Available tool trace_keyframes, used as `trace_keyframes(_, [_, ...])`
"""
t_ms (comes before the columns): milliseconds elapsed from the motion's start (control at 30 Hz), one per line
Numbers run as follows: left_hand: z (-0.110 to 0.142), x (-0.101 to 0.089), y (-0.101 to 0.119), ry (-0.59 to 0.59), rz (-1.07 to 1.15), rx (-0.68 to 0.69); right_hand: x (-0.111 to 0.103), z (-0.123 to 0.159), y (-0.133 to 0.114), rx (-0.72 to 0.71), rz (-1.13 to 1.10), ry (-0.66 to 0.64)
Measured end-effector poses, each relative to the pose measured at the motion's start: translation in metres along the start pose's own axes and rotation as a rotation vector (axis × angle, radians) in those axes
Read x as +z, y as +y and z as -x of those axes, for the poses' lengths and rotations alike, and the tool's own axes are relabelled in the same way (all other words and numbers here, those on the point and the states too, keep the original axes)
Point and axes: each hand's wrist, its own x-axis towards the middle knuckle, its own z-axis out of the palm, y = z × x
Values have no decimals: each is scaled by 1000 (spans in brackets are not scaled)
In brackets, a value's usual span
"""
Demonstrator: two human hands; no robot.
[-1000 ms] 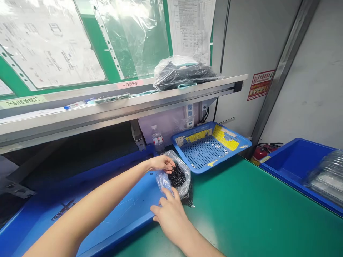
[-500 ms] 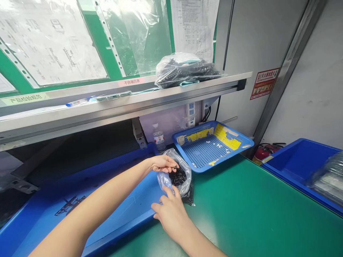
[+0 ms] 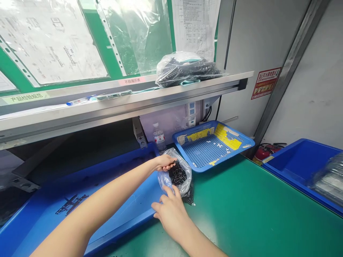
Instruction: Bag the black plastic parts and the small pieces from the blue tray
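Note:
My left hand (image 3: 164, 162) is closed above the mouth of a clear plastic bag (image 3: 185, 188), with a small black part (image 3: 174, 162) showing at its fingertips. How many parts the fingers hold is hidden. Many small black cylindrical pieces (image 3: 179, 175) fill the bag, whose rim is folded outward. My right hand (image 3: 173, 213) rests against the near side of the rim, its fingers spread and two fingertips touching the plastic. The bag sits on the green tabletop (image 3: 241, 207), against a large blue tray (image 3: 128, 217).
Behind the bag are a blue perforated basket (image 3: 198, 153) and a water bottle (image 3: 160, 138). Dark frame-like parts (image 3: 71, 203) lie in the blue tray. Overhead, a metal shelf (image 3: 150, 98) carries a filled plastic bag (image 3: 184, 71). A blue bin (image 3: 294, 160) stands at right.
The fingers of my left hand have curled in and turned over the bag's mouth, uncovering more of the black pieces. My right hand stays at the rim.

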Motion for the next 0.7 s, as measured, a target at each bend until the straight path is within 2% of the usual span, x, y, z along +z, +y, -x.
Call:
trace_keyframes(100, [-9, 10, -3, 126, -139, 79, -1, 0, -1, -2, 7, 4])
trace_keyframes(200, [-13, 22, 0, 159, -253, 173, -2, -1, -1, 2, 13, -9])
trace_keyframes(367, [-1, 34, 8, 57, -343, 284, -1, -1, -4, 14, 16, -8])
trace_keyframes(500, [12, 37, 11, -45, -319, 321, 1, 1, -4, 0, 30, 34])
trace_keyframes(567, [14, 36, 11, -59, -296, 327, 1, 1, -3, -6, 34, 51])
trace_keyframes(633, [13, 34, 11, -3, -276, 341, 1, 1, -3, -9, 39, 53])
trace_keyframes(700, [10, 32, 11, 111, -245, 370, 1, 2, -2, -10, 41, 53])
